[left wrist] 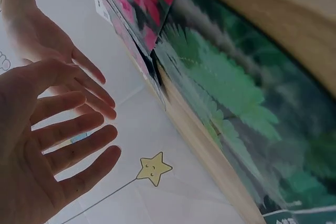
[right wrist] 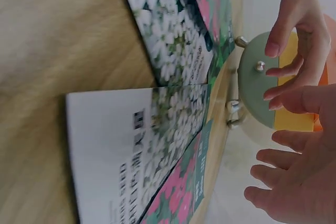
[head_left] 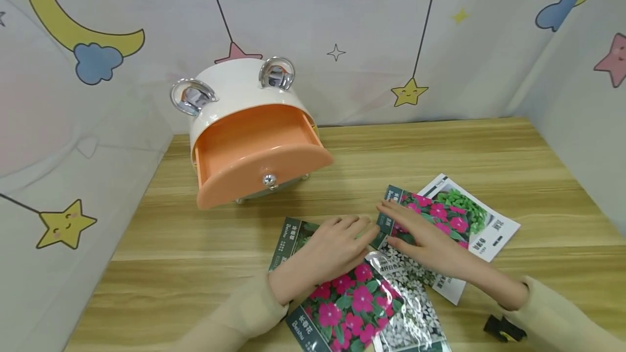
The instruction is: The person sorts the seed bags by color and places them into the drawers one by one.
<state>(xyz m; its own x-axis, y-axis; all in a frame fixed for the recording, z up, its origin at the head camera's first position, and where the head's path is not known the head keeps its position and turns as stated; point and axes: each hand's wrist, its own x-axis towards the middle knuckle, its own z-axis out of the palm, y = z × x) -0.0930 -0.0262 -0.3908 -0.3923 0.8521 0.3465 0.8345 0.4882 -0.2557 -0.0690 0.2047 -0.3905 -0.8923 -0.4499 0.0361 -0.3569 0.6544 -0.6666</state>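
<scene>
My left hand [head_left: 325, 251] is over the seed packets at lower centre, fingers loosely bent with nothing in them. Partly beneath it lie a green-leaf packet [head_left: 289, 243] and a pink-flower packet [head_left: 354, 308]. A white-flower packet [head_left: 413, 311] lies just right of these. My right hand [head_left: 430, 243] reaches over a second pink-flower packet [head_left: 447, 221], its fingers extended and the thumb apart. Under that packet is a white one with green leaves [head_left: 494, 227]. In the right wrist view, both hands appear raised off the packets, and neither grips anything.
A white rounded cabinet [head_left: 230, 83] with silver ears stands at back left. Its orange drawer [head_left: 264, 173] is pulled out. A small black object [head_left: 504, 328] lies by the right sleeve. Patterned cloth walls [head_left: 303, 26] border the wooden table [head_left: 381, 148].
</scene>
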